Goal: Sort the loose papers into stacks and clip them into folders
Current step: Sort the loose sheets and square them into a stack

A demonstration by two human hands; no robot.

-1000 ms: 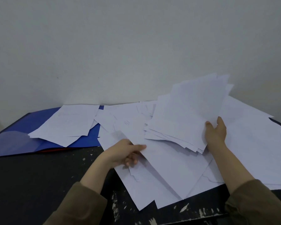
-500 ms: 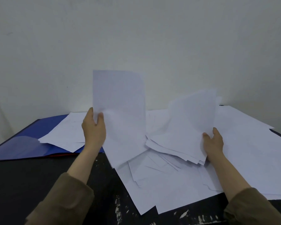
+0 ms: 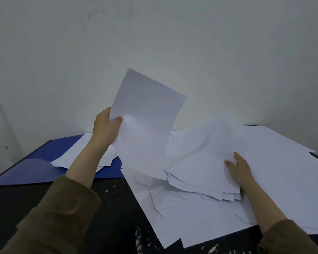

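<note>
Scuffed black table (image 3: pixel 116 213), smooth white sheets (image 3: pixel 205 226)

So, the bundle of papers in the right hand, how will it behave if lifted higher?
The bundle of papers probably flops: its far end already curves while the right hand holds one corner. Its edges are fanned unevenly, so sheets may slide out. It likely weighs little.

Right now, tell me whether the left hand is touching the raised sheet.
Touching. The head view shows the left hand pinching the raised sheet at its left edge, thumb on the near face.
</note>
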